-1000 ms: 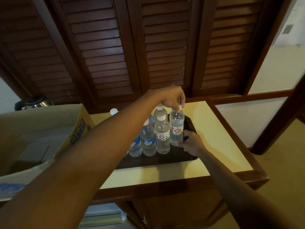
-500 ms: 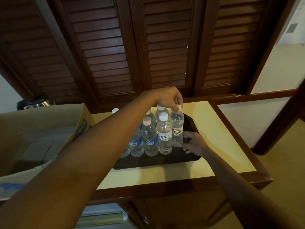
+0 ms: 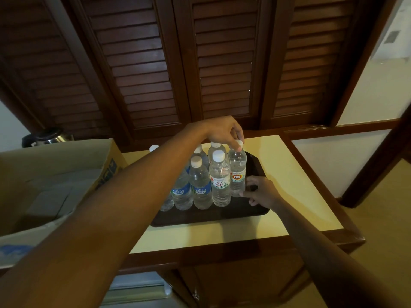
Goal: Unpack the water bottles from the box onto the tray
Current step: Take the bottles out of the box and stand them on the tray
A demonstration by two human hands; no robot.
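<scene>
**Step in hand:** seating the red-label bottle (image 3: 237,172) at the right edge of the tray (image 3: 200,216), touching the other bottles (image 3: 201,187) that stand on it.

**Hands:** the left hand (image 3: 224,132) pinches the cap from above. The right hand (image 3: 260,192) curls thumb and fingers against the base.

**Advised:** set the base flat inside the rim, steady it, release the cap last, and avoid knocking its neighbours.

**Surroundings:** the tray rests on a cream counter (image 3: 289,174). An open box (image 3: 55,165) stands left of the tray, with a kettle (image 3: 47,136) to the tray's far left. Dark louvred doors (image 3: 222,63) rise behind the tray.

Dk-brown louvred shutters (image 3: 222,63) across back. Cream-topped counter (image 3: 300,185), wood edging; cabinet door (image 3: 233,285) below. Cream wall (image 3: 378,90) rt. Beige floor (image 3: 382,236). Kettle (image 3: 47,136) far left. Lighting dim.
</scene>
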